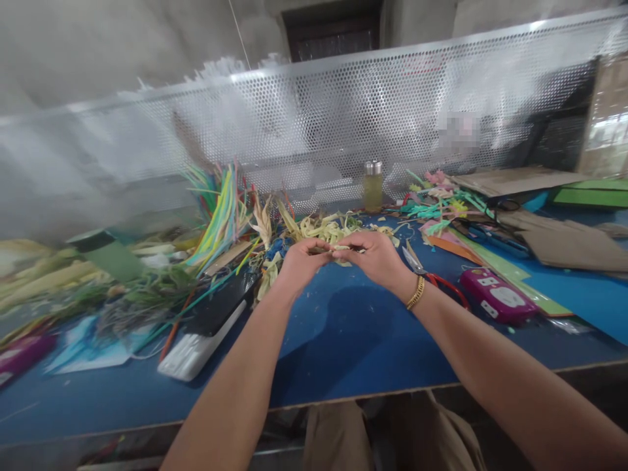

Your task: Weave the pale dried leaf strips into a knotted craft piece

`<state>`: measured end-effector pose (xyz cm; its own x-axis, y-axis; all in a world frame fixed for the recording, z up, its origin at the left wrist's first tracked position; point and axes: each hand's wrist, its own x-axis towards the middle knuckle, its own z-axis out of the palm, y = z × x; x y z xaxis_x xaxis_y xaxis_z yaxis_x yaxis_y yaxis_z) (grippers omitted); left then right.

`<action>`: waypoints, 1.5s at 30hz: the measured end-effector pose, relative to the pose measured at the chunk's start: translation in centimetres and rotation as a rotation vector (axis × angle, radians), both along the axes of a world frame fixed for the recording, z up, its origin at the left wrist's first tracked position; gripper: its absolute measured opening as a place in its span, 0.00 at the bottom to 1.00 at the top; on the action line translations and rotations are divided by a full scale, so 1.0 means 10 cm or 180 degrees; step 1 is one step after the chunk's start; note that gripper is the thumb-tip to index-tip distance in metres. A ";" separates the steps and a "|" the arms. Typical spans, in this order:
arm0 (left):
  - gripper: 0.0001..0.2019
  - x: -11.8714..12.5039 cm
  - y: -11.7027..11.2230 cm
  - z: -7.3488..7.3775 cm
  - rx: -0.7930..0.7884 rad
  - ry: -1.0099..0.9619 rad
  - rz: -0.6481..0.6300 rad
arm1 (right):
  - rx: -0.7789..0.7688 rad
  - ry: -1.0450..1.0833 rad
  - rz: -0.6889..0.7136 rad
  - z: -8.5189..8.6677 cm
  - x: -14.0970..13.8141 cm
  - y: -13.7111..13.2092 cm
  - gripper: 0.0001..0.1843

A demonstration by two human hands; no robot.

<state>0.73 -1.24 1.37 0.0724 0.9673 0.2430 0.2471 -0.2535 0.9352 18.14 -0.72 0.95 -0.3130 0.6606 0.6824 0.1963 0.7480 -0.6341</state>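
Note:
My left hand (305, 263) and my right hand (377, 259) meet above the blue table (338, 340), fingertips pinched together. Between them is a small pale-green piece of corn husk (342, 248), largely covered by the fingers. Just behind the hands lies a loose heap of pale husk strips (321, 227). Scissors (416, 260) with red handles rest to the right of my right hand, blades pointing away. A gold bracelet circles my right wrist.
Coloured pipe cleaners (222, 216) stand at left behind a black-and-white device (206, 337). A jar (373, 186) of yellowish liquid stands at the back. On the right are a purple box (498, 294) and cardboard (579, 242). A perforated metal screen (343, 111) borders the table.

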 end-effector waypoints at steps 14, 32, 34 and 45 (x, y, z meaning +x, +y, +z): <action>0.05 0.06 0.00 -0.07 -0.0278 -0.0386 -0.0157 | -0.0483 0.0493 0.0274 -0.03 -0.11 -0.06 0.09; 0.06 0.03 0.00 -0.03 -0.0176 0.0080 0.0022 | 0.0229 0.0343 0.0364 -0.04 -0.10 -0.07 0.15; 0.06 0.02 0.00 -0.04 -0.0189 0.0045 -0.0026 | 0.0139 0.0309 0.0417 -0.04 -0.10 -0.08 0.15; 0.06 0.02 0.00 -0.03 -0.0270 -0.0018 -0.0076 | -0.0124 0.0334 0.0577 0.01 -0.09 -0.12 0.12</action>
<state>0.93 -1.22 1.02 0.0945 0.9825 0.1607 0.2366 -0.1790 0.9550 17.20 -1.94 1.07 -0.3576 0.6264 0.6926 -0.0080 0.7395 -0.6731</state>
